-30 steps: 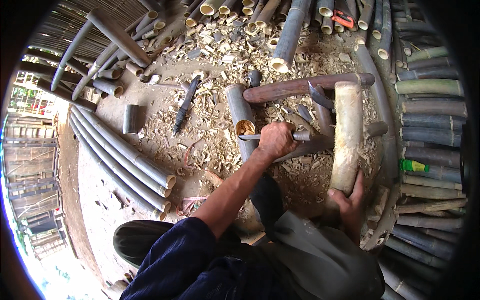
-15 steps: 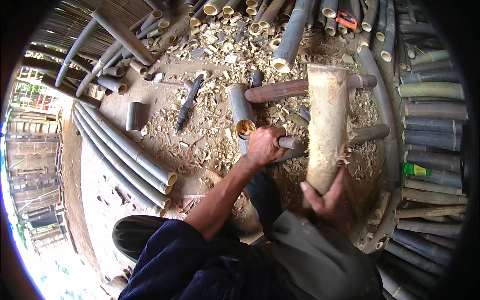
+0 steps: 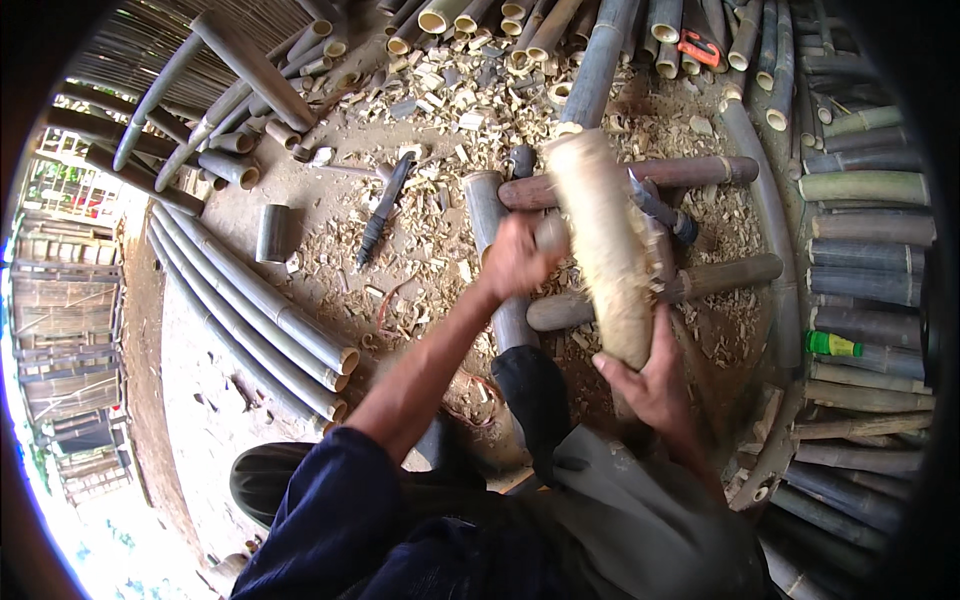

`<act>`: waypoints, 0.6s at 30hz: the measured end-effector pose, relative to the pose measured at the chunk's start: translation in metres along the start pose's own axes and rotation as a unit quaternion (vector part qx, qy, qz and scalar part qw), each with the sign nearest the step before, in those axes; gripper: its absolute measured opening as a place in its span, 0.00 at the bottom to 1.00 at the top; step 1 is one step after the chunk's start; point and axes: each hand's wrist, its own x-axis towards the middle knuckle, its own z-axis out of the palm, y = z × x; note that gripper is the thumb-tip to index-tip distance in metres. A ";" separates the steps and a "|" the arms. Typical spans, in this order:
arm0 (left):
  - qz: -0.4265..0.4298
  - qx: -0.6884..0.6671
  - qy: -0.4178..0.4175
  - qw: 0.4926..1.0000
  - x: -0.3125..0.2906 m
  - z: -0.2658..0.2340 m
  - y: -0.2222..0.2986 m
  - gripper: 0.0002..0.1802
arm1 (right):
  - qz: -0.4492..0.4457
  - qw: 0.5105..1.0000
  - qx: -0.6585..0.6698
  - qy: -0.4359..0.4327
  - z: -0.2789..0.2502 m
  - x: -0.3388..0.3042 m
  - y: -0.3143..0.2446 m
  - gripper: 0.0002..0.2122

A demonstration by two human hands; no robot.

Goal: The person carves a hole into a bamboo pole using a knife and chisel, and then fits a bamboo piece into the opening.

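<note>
Your dirt floor carries wood shavings, a dark knife at eleven o'clock, bamboo poles at nine.

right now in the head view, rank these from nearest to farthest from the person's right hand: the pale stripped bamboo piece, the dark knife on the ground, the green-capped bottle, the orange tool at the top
1. Pale stripped bamboo piece: gripped at its lower end by the right hand.
2. Green-capped bottle: off to the right, among stacked poles.
3. Dark knife: up and left, on the shavings.
4. Orange tool: far up, at the top of the pile.
</note>
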 end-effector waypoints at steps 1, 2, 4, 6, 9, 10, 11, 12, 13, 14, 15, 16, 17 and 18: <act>-0.040 -0.050 -0.024 0.998 0.027 -0.008 0.006 0.15 | 0.017 0.999 0.032 0.040 0.000 -0.001 0.004 0.43; -0.081 -0.098 -0.044 0.991 0.053 -0.016 0.013 0.15 | 0.055 0.993 0.070 0.072 -0.001 -0.005 0.008 0.44; -0.108 -0.050 -0.137 0.983 0.083 -0.025 0.012 0.17 | 0.091 0.982 0.119 0.114 -0.005 -0.004 0.018 0.46; -0.139 -0.008 -0.234 0.962 0.099 -0.022 0.003 0.19 | 0.098 0.972 0.160 0.138 -0.014 0.002 0.019 0.46; -0.065 0.009 -0.227 0.972 0.100 -0.015 -0.015 0.20 | 0.094 0.970 0.126 0.184 -0.027 0.013 0.015 0.42; -0.105 0.028 -0.239 0.965 0.099 -0.012 -0.018 0.19 | 0.090 0.971 0.129 0.182 -0.033 0.020 0.005 0.41; -0.073 0.047 -0.224 0.971 0.096 -0.014 -0.012 0.19 | 0.081 0.970 0.135 0.183 -0.038 0.030 0.001 0.40; -0.040 0.066 -0.208 0.975 0.088 -0.014 -0.006 0.18 | 0.068 0.975 0.131 0.165 -0.033 0.037 0.007 0.40; 0.000 0.082 -0.196 0.977 0.085 -0.010 0.005 0.18 | 0.055 0.979 0.123 0.155 -0.028 0.039 0.014 0.40; 0.052 0.083 -0.189 0.977 0.081 -0.009 0.010 0.15 | 0.041 0.982 0.119 0.140 -0.022 0.045 0.013 0.39; 0.110 0.008 -0.163 0.981 0.077 -0.005 0.013 0.12 | 0.034 0.998 0.016 0.050 -0.020 0.049 0.008 0.42; 0.112 0.060 -0.153 0.980 0.074 -0.010 -0.015 0.11 | 0.002 0.998 -0.059 0.031 -0.014 0.054 0.005 0.42; 0.206 0.198 -0.189 0.940 0.078 -0.016 -0.021 0.13 | -0.025 0.990 -0.139 0.025 -0.015 0.059 0.003 0.43; 0.304 0.314 -0.201 0.877 0.078 -0.020 -0.027 0.15 | -0.038 0.995 -0.087 -0.016 -0.024 0.066 -0.003 0.45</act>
